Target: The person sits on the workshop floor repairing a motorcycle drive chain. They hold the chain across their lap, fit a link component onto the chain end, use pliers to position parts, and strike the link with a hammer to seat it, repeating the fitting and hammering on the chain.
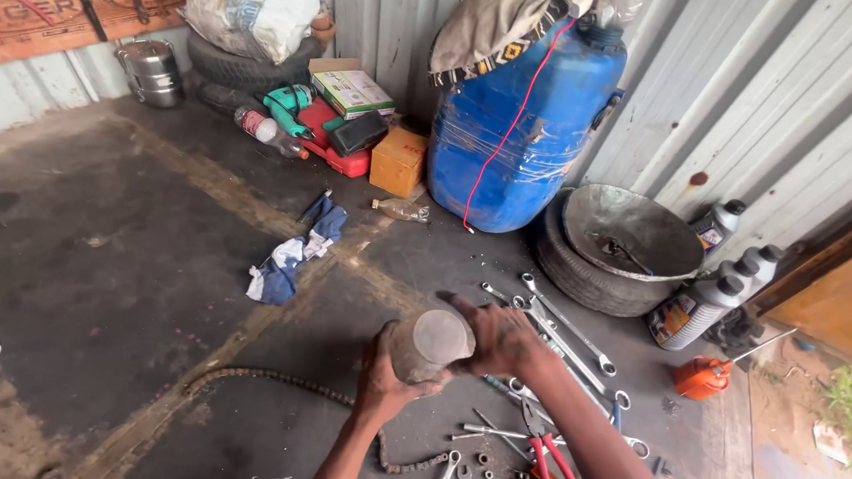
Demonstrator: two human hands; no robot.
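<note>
Both my hands hold a grey, greasy metal cylinder (431,345) above the oily concrete floor in the head view. My left hand (382,380) cups it from below and the left side. My right hand (502,337) grips its right side, fingers wrapped over the top. The cylinder's round flat end faces the camera. Just beyond and below my hands, several spanners (559,325) lie spread on the floor. A rusty drive chain (279,378) snakes across the floor under my left forearm.
A blue plastic drum (527,134) stands at the corrugated wall, cloth on top. A metal basin (632,230) rests on a tyre. Oil bottles (702,304), an orange oil can (702,378), red-handled pliers (548,459), a blue-white rag (293,255) and boxes (399,161) lie around.
</note>
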